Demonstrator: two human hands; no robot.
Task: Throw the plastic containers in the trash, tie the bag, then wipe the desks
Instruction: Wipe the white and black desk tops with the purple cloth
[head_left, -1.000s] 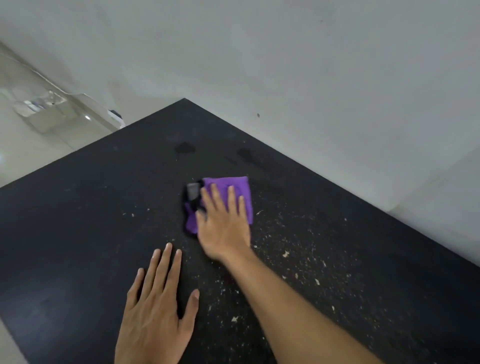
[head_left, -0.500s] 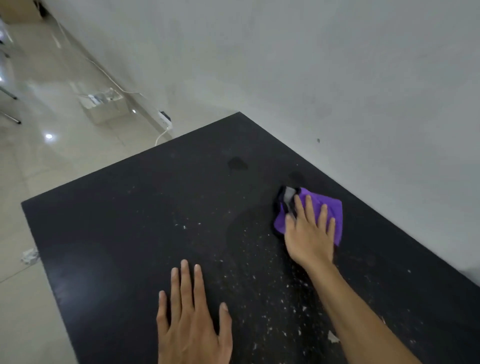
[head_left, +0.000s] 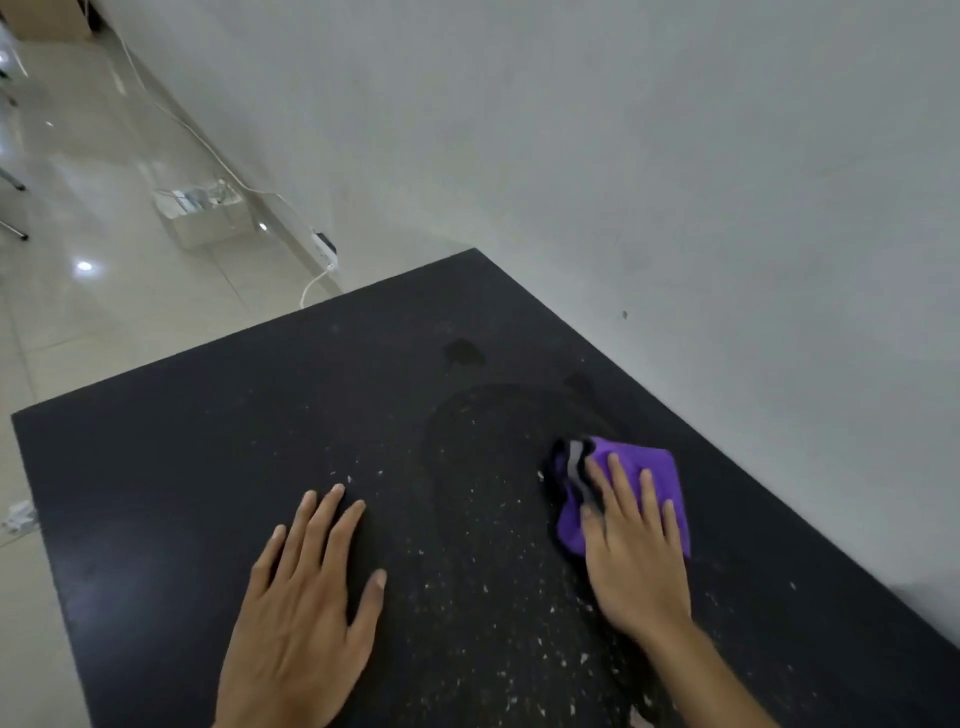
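Since earlier frame: slid rightward toward the wall with folded purple microfibre cloth. Left hand spread flat, empty, bracing on matte black desk. Right hand pressed flat atop cloth. Best done with overlapping strokes, sweeping pale crumbs together.

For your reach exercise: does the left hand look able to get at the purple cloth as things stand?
Probably yes. The left hand lies flat on the desk, with only crumb-speckled surface between it and the cloth. But the right hand presses on the cloth, covering much of it.
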